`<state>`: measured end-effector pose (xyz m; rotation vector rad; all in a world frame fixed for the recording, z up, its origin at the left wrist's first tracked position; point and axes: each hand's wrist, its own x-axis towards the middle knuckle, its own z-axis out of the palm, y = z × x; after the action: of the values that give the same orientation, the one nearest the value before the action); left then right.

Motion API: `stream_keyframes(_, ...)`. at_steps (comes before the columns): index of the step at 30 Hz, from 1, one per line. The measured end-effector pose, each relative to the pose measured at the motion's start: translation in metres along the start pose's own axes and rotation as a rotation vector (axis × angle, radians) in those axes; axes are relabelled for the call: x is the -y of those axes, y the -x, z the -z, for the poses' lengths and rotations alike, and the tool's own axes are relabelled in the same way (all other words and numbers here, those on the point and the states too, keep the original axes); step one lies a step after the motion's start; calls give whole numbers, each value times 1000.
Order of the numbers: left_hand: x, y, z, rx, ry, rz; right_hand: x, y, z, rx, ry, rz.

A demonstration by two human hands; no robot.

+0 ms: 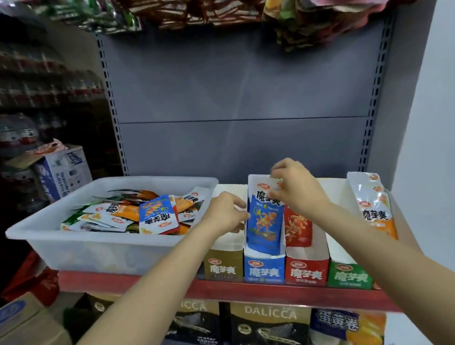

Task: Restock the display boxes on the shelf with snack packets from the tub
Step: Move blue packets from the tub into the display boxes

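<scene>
Head view, what are the hands doing?
— Both work at the blue display box (264, 270) on the red-edged shelf (290, 288). Right hand (297, 190) pinches the top of a blue snack packet (264, 222) standing in it; left hand (225, 212) grips the box's left wall.
— And the tub (87, 245)?
— Left of the boxes, holding mixed packets (129, 214).

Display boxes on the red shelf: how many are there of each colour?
Gold cardboard display box: 1
Blue cardboard display box: 1
Red cardboard display box: 1
Green cardboard display box: 1
Total: 4 with their fronts showing. An orange packet stands at the far right, but any box under it is hidden.
</scene>
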<state>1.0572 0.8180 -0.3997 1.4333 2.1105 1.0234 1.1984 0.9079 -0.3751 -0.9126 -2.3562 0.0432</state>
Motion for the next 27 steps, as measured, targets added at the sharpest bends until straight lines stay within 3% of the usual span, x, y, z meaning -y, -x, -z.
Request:
stream_keyframes(5,-1,-1,5,43,16,-2,1,-11,-12,124,128,37)
stream_keyframes(10,1,-1,6,54,55,10,1,-15,-18,118,154,46)
stream_keyframes(19,-1,3,5,37,63,2,-6,-15,-28,148,12,57)
stream_keyframes(24,3,11,27,-177,-18,-154,16,-8,-25,-13,46,173)
stream_keyframes(27,21,18,57,-337,-117,-177,48,-11,-25,48,-57,244)
